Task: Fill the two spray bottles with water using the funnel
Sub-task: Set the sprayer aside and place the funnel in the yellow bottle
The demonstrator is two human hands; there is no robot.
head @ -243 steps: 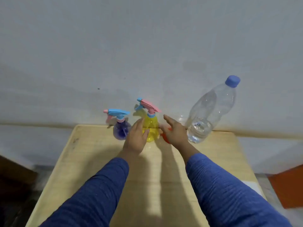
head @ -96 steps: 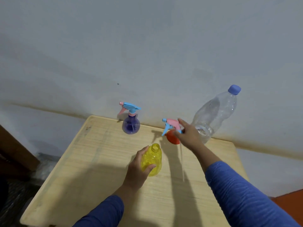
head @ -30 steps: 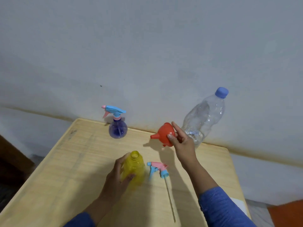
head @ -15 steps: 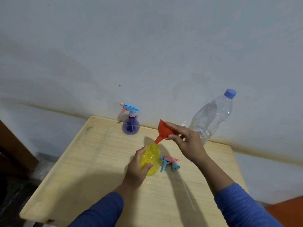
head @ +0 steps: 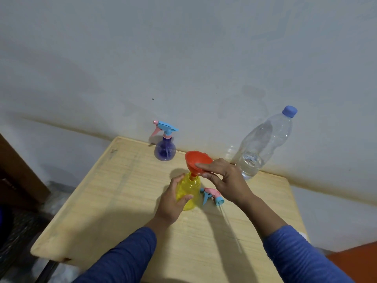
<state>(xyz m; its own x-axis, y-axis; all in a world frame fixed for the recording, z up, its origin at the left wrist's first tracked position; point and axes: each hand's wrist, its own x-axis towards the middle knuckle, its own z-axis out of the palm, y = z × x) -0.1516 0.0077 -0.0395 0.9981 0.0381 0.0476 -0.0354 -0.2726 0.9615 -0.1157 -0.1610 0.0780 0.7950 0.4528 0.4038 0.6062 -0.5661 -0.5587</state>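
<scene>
Two hands are working at once: my left hand [head: 173,201] is gripping the yellow bottle [head: 188,193] upright on the tabletop [head: 122,190], while my right hand [head: 226,180] is pinching the funnel [head: 196,160], whose spout is sitting in the bottle's open neck. Its sprayer [head: 212,196] is lying just beside it. Next, I judge, I'm needing the water bottle [head: 263,144] uncapped for pouring; the purple bottle [head: 164,148] is waiting, capped, by the wall.
</scene>
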